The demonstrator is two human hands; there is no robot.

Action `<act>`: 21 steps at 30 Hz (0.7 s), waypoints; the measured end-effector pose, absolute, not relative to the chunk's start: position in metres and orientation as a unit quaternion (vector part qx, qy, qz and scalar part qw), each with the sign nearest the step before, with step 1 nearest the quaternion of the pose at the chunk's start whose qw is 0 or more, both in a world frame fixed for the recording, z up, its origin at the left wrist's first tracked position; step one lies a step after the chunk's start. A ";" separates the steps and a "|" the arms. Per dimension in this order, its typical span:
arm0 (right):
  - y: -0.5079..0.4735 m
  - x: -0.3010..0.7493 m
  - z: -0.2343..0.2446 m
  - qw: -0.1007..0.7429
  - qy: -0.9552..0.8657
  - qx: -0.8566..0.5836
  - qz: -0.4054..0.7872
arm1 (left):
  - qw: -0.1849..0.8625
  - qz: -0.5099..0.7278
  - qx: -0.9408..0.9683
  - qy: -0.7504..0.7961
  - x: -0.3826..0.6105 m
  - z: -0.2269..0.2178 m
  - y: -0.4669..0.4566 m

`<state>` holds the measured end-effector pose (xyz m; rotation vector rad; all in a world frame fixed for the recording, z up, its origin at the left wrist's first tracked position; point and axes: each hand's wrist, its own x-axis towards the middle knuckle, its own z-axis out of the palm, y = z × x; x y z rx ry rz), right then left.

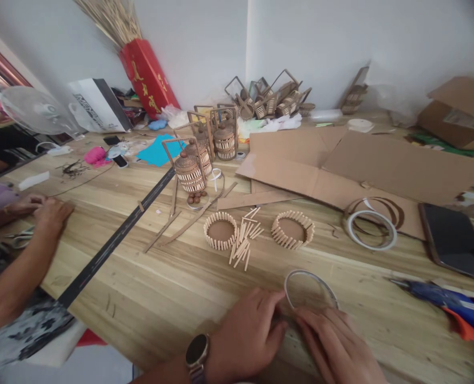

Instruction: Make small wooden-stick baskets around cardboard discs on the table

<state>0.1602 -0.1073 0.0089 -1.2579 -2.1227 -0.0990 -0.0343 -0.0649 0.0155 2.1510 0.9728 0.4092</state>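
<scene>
A thin pale-edged hoop [312, 273] stands just above the table at the near side, between my two hands. My left hand [245, 333], with a watch on its wrist, is curled with thumb and index finger pinched at the hoop's left side. My right hand [337, 341] has its fingers closed on the hoop's near edge. The exact grip is partly hidden by the fingers. Beyond the hoop sit two round rings of small upright sticks with brown bases, one on the left [220, 231] and one on the right [292, 230]. Loose short wooden sticks [243, 245] lie between them.
At right are a blue glue gun [445, 301], a dark tablet [457, 240] and a white tape roll [372, 230]. Cardboard [293, 160] covers the table behind. Small handled baskets [189, 173] stand mid-table. Another person's hands [50, 210] are at left.
</scene>
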 end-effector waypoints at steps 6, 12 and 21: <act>-0.112 0.161 0.005 0.294 -0.826 -0.480 -0.011 | 0.398 0.182 0.791 0.427 -0.034 0.017 -0.065; -0.108 0.164 0.007 0.299 -0.823 -0.478 -0.063 | 0.334 0.184 0.845 0.375 -0.034 0.015 -0.064; -0.117 0.204 0.013 0.239 -0.812 -0.512 -0.146 | 0.333 0.144 0.857 0.367 -0.035 0.020 -0.065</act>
